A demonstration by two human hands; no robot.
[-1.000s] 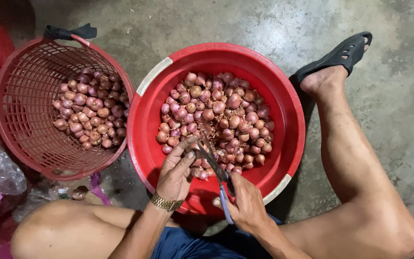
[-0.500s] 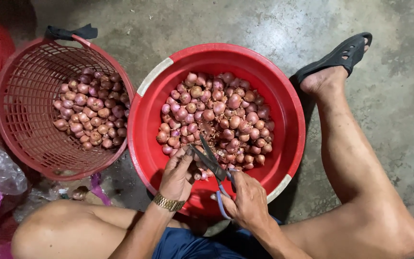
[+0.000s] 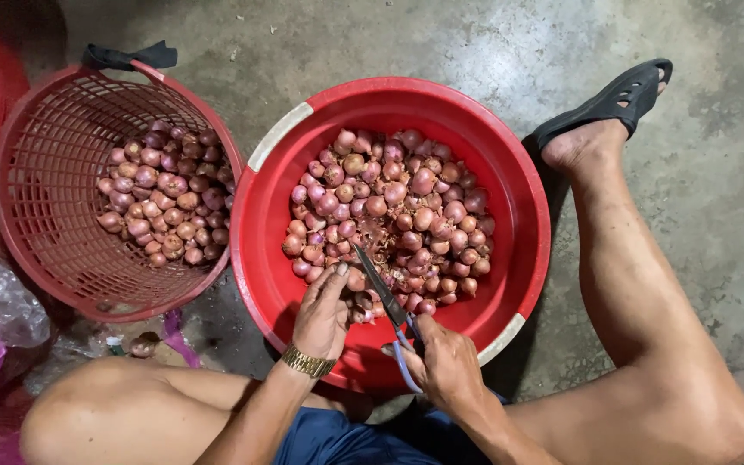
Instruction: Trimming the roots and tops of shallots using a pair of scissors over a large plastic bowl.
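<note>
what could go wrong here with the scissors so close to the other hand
The scissors in the right hand point their blades right beside the left hand, which holds a shallot; a slip might nick a finger. The red tub sits between bare legs, so dropped scissors could hit skin.

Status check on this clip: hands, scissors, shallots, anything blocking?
Right hand shut on scissors, blades over shallots. Left hand pinching one shallot at the blades. Red tub unobstructed.
</note>
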